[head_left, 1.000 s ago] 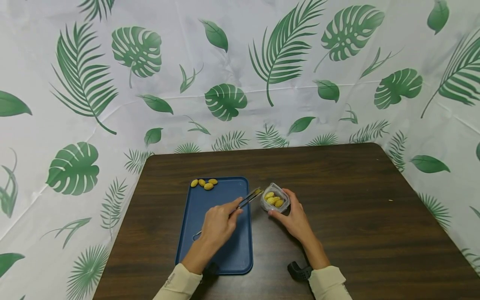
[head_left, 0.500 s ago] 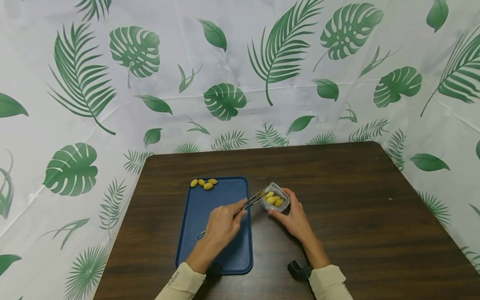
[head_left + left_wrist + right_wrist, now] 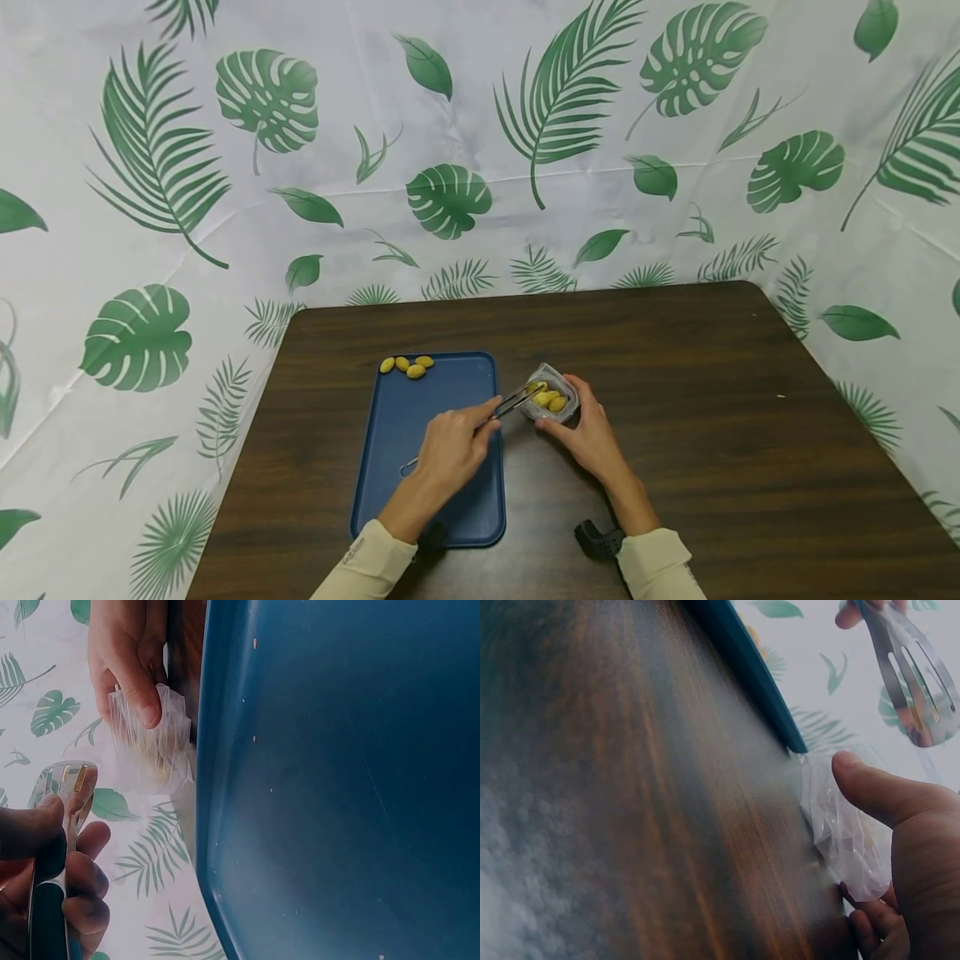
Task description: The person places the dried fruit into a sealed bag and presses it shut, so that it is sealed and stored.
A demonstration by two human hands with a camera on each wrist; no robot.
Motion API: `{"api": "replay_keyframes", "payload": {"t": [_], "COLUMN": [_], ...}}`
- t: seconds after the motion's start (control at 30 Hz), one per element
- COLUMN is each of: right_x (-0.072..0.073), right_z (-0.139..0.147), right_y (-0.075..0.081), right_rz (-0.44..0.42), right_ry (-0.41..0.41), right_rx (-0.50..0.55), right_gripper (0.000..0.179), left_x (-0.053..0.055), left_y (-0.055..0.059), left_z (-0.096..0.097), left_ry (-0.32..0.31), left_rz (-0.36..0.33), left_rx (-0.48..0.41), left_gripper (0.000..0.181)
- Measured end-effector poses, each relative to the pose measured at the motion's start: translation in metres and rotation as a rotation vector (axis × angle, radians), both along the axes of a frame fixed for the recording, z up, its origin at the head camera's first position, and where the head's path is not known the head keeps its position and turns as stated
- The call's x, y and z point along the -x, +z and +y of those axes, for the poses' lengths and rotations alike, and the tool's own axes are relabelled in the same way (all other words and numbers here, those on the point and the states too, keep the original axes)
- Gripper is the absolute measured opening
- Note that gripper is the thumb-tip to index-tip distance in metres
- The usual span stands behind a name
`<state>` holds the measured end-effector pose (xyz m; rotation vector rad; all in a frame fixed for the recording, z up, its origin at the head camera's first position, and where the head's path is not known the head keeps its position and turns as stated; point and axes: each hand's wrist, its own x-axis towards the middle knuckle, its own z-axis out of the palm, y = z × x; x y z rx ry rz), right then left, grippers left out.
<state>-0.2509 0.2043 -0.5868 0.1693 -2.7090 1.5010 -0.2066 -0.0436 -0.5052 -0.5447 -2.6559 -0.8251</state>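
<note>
My left hand (image 3: 453,446) grips a pair of metal tongs (image 3: 516,400), whose slotted head (image 3: 922,690) shows in the right wrist view. In the head view the tongs' tips overlap the near-left part of a small clear plastic container (image 3: 551,369), with a yellow oval piece (image 3: 535,387) right at them. Several yellow oval pieces (image 3: 557,404) lie inside the container. My right hand (image 3: 588,437) holds it from the right, thumb at the front and fingers behind. Its thin, crinkled wall (image 3: 840,832) shows in the right wrist view.
A blue tray (image 3: 461,375) lies under my left forearm, left of the container. Several yellow oval pieces (image 3: 416,372) sit at its far left corner. Dark wooden table (image 3: 712,417) extends to the right; a leaf-printed cloth (image 3: 450,267) hangs behind it.
My left hand has moved right and slightly away, carrying the tongs' tips with the yellow piece from beside the container to over it. The right hand and container have stayed put.
</note>
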Motion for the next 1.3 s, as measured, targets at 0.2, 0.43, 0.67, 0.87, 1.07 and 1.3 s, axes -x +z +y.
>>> {"api": "replay_keyframes", "payload": {"t": [0.2,0.43,0.67,0.87,1.07,1.3], "right_x": [0.0003,0.0022,0.0034,0.0026,0.0015,0.0005], "right_z": [-0.0005,-0.0025,-0.0045,-0.0044,-0.0029,-0.0005], "right_y": [0.0018,0.0021,0.0032,0.0041,0.0035,-0.0001], "right_rz": [0.007,-0.003,-0.014,-0.017,-0.022,-0.023], "right_ry": [-0.004,-0.003,0.002,0.001,-0.006,-0.007], "right_rx": [0.0,-0.017,-0.018,-0.02,-0.018,-0.025], "right_gripper": [0.091,0.092,0.091,0.091,0.09,0.091], "left_x": [0.0017,0.0049,0.007,0.0084,0.0082,0.009], "left_y": [0.001,0.0014,0.0015,0.0025,0.0033,0.0027], "left_z": [0.0021,0.0018,0.0022,0.0024,0.0005,-0.0015], "left_ry": [-0.01,0.004,0.003,-0.006,0.025,0.068], "left_rz": [-0.031,-0.041,-0.054,-0.091,-0.118,-0.158], "left_rx": [0.003,0.012,0.003,-0.024,-0.034,-0.042], "left_gripper": [0.036,0.036,0.037,0.042,0.046,0.049]}}
